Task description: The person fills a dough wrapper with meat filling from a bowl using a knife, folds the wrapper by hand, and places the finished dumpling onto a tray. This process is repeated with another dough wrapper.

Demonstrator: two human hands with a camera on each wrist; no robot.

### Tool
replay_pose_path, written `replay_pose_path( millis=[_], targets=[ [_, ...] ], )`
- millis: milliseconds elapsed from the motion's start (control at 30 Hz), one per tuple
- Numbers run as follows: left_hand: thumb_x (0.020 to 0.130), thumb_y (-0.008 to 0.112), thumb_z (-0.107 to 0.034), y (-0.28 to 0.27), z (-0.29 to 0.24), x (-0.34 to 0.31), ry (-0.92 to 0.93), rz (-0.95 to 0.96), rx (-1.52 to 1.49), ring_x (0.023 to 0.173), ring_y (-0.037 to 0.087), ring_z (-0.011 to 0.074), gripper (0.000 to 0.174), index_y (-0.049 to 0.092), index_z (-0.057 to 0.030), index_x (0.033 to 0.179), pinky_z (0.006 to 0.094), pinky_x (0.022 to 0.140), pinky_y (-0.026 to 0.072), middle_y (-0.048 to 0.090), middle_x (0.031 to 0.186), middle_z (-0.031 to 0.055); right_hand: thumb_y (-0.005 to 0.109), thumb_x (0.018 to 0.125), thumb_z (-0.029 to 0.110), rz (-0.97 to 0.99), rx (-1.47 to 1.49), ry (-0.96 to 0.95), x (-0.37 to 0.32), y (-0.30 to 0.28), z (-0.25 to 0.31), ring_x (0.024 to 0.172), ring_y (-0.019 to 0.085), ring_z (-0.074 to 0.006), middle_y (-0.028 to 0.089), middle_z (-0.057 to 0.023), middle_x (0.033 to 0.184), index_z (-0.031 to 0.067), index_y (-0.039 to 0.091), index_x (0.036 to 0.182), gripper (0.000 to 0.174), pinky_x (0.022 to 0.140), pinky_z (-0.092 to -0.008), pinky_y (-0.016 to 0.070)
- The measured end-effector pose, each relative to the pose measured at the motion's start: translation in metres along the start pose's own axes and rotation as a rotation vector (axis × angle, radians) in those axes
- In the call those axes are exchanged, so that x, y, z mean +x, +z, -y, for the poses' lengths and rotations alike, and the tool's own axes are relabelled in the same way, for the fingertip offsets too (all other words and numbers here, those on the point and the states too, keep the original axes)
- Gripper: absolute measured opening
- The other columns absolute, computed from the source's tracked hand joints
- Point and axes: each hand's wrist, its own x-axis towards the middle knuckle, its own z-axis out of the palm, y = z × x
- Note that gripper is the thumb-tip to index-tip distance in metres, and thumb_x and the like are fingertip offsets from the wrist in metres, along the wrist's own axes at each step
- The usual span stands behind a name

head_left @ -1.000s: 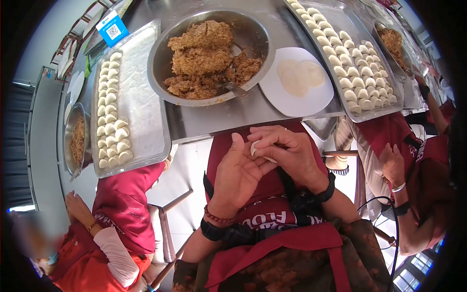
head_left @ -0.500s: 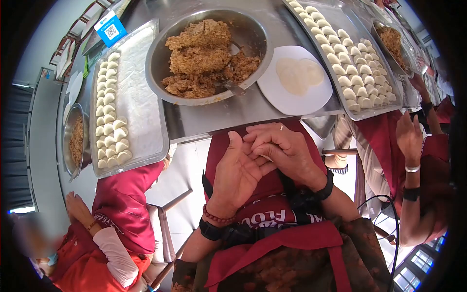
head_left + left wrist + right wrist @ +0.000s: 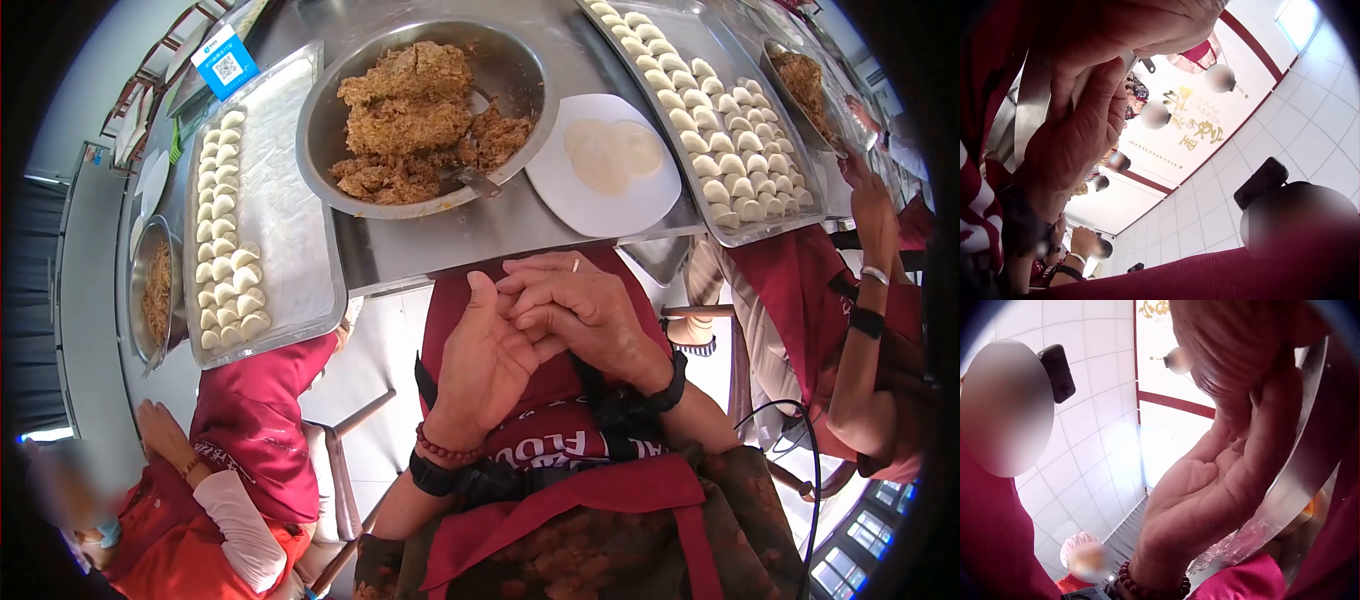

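In the head view my left hand lies palm up over my lap, thumb upright and fingers reaching under the other hand. My right hand bends over these fingers, its thumb and fingers pinching a dumpling that they now hide. The left wrist view shows the right hand's fingers lying over the left hand's. From the right wrist, the left palm looks cupped. In front of the hands stand a steel bowl of brown minced filling and a white plate with several round dough wrappers.
A floured metal tray with rows of dumplings lies left of the bowl; a fuller tray lies right. A spoon handle sticks out of the filling. People sit close on both sides. A black cable hangs at the right.
The pale dough seen between my fingers a second ago is now covered as my right fingers close over it. The person at the right has raised an arm toward the table.
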Motion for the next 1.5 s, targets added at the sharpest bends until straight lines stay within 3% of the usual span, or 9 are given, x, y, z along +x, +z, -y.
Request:
replay_pose_path(
  millis=[367, 567, 800, 900, 1000, 1167, 1300, 1400, 1500],
  targets=[
    [0.105, 0.021, -0.055, -0.003, 0.002, -0.001, 0.038, -0.011, -0.060, 0.125, 0.054, 0.0299, 0.072, 0.043, 0.0079, 0.134, 0.0475, 0.110, 0.0424, 0.054, 0.132, 0.0195, 0.072, 0.084, 0.008, -0.093, 0.322, 0.160, -0.004, 0.003, -0.008, 0.120, 0.061, -0.0247, 0.072, -0.0069, 0.111, 0.0098, 0.075, 0.101, 0.017, 0.095, -0.0340, 0.0510],
    [0.106, 0.022, -0.052, -0.003, 0.005, -0.001, 0.064, -0.038, -0.119, 0.125, 0.054, 0.0312, 0.068, 0.044, 0.0065, 0.133, 0.0500, 0.110, 0.0416, 0.055, 0.132, 0.0213, 0.071, 0.085, 0.007, -0.067, 0.098, 0.071, -0.003, -0.001, -0.004, 0.123, 0.059, -0.0255, 0.072, -0.0083, 0.111, 0.0087, 0.075, 0.100, 0.016, 0.098, -0.0345, 0.0499],
    [0.106, 0.023, -0.051, 0.000, 0.008, 0.000, 0.172, -0.080, -0.162, 0.128, 0.051, 0.0301, 0.068, 0.043, 0.0077, 0.135, 0.0483, 0.113, 0.0390, 0.052, 0.134, 0.0188, 0.071, 0.085, 0.007, -0.168, 0.268, 0.121, 0.001, 0.004, 0.004, 0.131, 0.054, -0.0276, 0.073, -0.0088, 0.112, 0.0096, 0.075, 0.102, 0.018, 0.102, -0.0346, 0.0470],
    [0.107, 0.024, -0.048, -0.004, 0.010, 0.000, 0.176, 0.033, -0.177, 0.129, 0.050, 0.0316, 0.066, 0.043, 0.0076, 0.135, 0.0491, 0.113, 0.0388, 0.052, 0.135, 0.0188, 0.070, 0.085, 0.006, -0.153, 0.219, 0.060, -0.001, 0.003, -0.004, 0.130, 0.054, -0.0281, 0.073, -0.0093, 0.111, 0.0094, 0.075, 0.102, 0.018, 0.101, -0.0360, 0.0466],
    [0.108, 0.025, -0.045, 0.006, 0.003, -0.004, 0.102, -0.084, 0.050, 0.127, 0.052, 0.0325, 0.062, 0.044, 0.0074, 0.135, 0.0494, 0.112, 0.0410, 0.051, 0.137, 0.0194, 0.070, 0.084, 0.006, -0.120, 0.091, 0.030, -0.002, -0.003, -0.004, 0.130, 0.054, -0.0286, 0.073, -0.0096, 0.111, 0.0092, 0.075, 0.101, 0.018, 0.100, -0.0372, 0.0464],
    [0.108, 0.026, -0.043, 0.001, -0.002, -0.006, 0.077, -0.065, 0.065, 0.121, 0.056, 0.0312, 0.058, 0.045, 0.0056, 0.134, 0.0505, 0.108, 0.0445, 0.056, 0.131, 0.0191, 0.071, 0.084, 0.006, -0.095, -0.042, -0.035, 0.000, -0.004, 0.001, 0.128, 0.056, -0.0287, 0.072, -0.0096, 0.113, 0.0091, 0.074, 0.103, 0.019, 0.099, -0.0365, 0.0471],
    [0.108, 0.027, -0.041, 0.003, 0.000, -0.005, 0.080, -0.054, -0.027, 0.120, 0.057, 0.0295, 0.054, 0.047, 0.0023, 0.133, 0.0514, 0.108, 0.0445, 0.060, 0.126, 0.0176, 0.071, 0.084, 0.006, -0.139, 0.182, 0.079, -0.001, -0.002, 0.005, 0.127, 0.056, -0.0283, 0.071, -0.0096, 0.114, 0.0092, 0.074, 0.105, 0.021, 0.099, -0.0345, 0.0482],
    [0.109, 0.027, -0.040, -0.006, 0.005, -0.002, 0.125, 0.149, -0.174, 0.126, 0.054, 0.0277, 0.058, 0.045, 0.0085, 0.134, 0.0492, 0.112, 0.0410, 0.056, 0.132, 0.0179, 0.071, 0.084, 0.006, -0.143, 0.210, 0.044, -0.001, -0.002, 0.002, 0.127, 0.056, -0.0281, 0.072, -0.0099, 0.112, 0.0092, 0.074, 0.104, 0.021, 0.099, -0.0338, 0.0486],
    [0.109, 0.027, -0.040, 0.004, 0.007, -0.004, 0.114, 0.002, -0.120, 0.127, 0.053, 0.0269, 0.057, 0.044, 0.0084, 0.135, 0.0484, 0.114, 0.0393, 0.055, 0.133, 0.0173, 0.071, 0.083, 0.007, -0.124, 0.166, -0.027, -0.002, -0.003, -0.001, 0.127, 0.056, -0.0282, 0.073, -0.0105, 0.109, 0.0088, 0.075, 0.102, 0.019, 0.099, -0.0346, 0.0481]
  ],
)
